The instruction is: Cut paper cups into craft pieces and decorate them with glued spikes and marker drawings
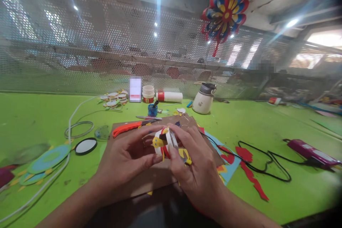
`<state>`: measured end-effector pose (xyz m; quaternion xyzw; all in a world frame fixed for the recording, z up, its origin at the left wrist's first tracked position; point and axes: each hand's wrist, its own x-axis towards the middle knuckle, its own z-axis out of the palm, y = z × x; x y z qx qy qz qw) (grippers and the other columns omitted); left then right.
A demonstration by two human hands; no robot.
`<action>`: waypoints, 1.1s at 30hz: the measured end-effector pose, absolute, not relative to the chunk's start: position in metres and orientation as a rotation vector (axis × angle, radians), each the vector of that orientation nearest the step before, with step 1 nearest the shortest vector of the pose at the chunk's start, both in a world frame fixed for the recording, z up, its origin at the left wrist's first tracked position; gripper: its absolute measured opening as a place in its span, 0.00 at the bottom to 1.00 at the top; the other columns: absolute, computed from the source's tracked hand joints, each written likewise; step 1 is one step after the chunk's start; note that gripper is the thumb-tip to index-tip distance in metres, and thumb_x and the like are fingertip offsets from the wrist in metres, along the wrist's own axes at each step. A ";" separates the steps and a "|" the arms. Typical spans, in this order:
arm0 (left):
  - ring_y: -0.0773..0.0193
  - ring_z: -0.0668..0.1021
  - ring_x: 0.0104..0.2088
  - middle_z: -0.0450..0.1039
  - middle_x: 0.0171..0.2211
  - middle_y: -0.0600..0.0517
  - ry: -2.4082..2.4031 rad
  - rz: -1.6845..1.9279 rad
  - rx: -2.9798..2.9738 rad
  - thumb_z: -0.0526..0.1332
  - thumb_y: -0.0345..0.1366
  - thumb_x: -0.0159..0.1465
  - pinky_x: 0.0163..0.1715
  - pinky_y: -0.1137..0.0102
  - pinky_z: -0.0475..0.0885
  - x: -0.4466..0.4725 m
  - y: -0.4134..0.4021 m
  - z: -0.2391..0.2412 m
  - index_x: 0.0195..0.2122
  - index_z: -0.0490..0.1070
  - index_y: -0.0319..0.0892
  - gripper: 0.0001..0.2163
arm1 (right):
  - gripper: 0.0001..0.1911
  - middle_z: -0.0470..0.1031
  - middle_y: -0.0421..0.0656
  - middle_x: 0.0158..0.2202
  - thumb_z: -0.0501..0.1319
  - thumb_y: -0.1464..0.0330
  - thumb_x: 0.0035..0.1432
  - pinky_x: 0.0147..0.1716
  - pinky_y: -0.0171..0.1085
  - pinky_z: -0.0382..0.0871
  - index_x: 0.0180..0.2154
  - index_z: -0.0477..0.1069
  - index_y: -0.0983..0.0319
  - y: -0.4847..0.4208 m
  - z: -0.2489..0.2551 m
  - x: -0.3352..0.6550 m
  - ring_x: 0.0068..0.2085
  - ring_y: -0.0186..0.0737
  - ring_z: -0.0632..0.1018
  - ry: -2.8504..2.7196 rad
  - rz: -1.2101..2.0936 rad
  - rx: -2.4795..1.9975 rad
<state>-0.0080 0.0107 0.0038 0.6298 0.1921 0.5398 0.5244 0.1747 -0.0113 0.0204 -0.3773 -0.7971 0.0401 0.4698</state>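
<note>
Small white-and-red paper-cup piece [159, 148] with yellow frontal cutout, tilted between both hands [124, 155].

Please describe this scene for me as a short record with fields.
Left hand: around a small white-and-red craft
Right hand: holding the craft's other side
Surface: brown board on a green table
Board's far left: orange-handled tool
Beyond board: blue pot, pale flask
Right side: red paper strip, purple device
Overhead: multicoloured flower

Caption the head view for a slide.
Left hand and right hand hold a red, white and yellow craft above a brown board on a green table, near an orange-handled tool.
</note>
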 end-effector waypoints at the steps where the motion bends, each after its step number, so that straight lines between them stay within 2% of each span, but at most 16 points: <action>1: 0.55 0.80 0.53 0.78 0.55 0.52 0.472 1.298 1.516 0.69 0.29 0.61 0.53 0.65 0.76 -0.008 0.011 0.004 0.55 0.76 0.56 0.22 | 0.20 0.74 0.50 0.41 0.54 0.70 0.66 0.44 0.50 0.69 0.57 0.69 0.67 -0.011 0.020 0.175 0.44 0.49 0.72 -1.952 0.106 -0.920; 7: 0.58 0.79 0.53 0.77 0.56 0.53 0.559 1.324 1.600 0.69 0.29 0.61 0.54 0.68 0.75 -0.009 0.010 0.004 0.55 0.75 0.57 0.23 | 0.20 0.73 0.48 0.42 0.56 0.68 0.66 0.43 0.47 0.71 0.57 0.70 0.65 -0.011 0.019 0.175 0.43 0.46 0.74 -1.914 0.197 -0.930; 12: 0.55 0.80 0.52 0.77 0.56 0.50 0.530 1.310 1.603 0.69 0.29 0.61 0.52 0.64 0.77 -0.011 0.010 0.003 0.56 0.75 0.53 0.22 | 0.19 0.73 0.47 0.44 0.57 0.66 0.67 0.46 0.45 0.71 0.57 0.68 0.63 -0.011 0.017 0.174 0.45 0.45 0.75 -1.905 0.225 -0.926; 17: 0.55 0.81 0.51 0.77 0.55 0.49 0.525 1.307 1.605 0.69 0.30 0.61 0.49 0.65 0.78 -0.013 0.014 0.002 0.55 0.76 0.53 0.21 | 0.19 0.72 0.47 0.44 0.56 0.66 0.69 0.45 0.44 0.71 0.59 0.65 0.62 -0.010 0.017 0.175 0.44 0.44 0.75 -1.959 0.195 -0.929; 24: 0.53 0.80 0.52 0.76 0.57 0.47 0.638 1.211 1.650 0.68 0.34 0.63 0.52 0.62 0.76 -0.016 0.014 0.003 0.58 0.73 0.51 0.22 | 0.21 0.74 0.47 0.44 0.56 0.58 0.70 0.45 0.46 0.70 0.59 0.66 0.60 -0.005 0.018 0.184 0.45 0.46 0.74 -2.014 0.220 -0.958; 30: 0.59 0.82 0.38 0.79 0.52 0.47 0.735 1.080 1.633 0.65 0.38 0.65 0.43 0.65 0.77 -0.015 0.012 0.008 0.60 0.72 0.48 0.21 | 0.24 0.75 0.45 0.38 0.53 0.54 0.70 0.41 0.44 0.69 0.57 0.69 0.62 0.000 0.027 0.191 0.38 0.43 0.75 -2.106 0.311 -1.017; 33: 0.59 0.81 0.38 0.80 0.50 0.47 0.752 1.069 1.601 0.65 0.39 0.65 0.42 0.66 0.76 -0.012 0.010 0.010 0.59 0.73 0.47 0.20 | 0.22 0.76 0.44 0.37 0.55 0.54 0.69 0.38 0.41 0.67 0.52 0.72 0.63 0.001 0.028 0.190 0.37 0.41 0.74 -2.097 0.331 -1.036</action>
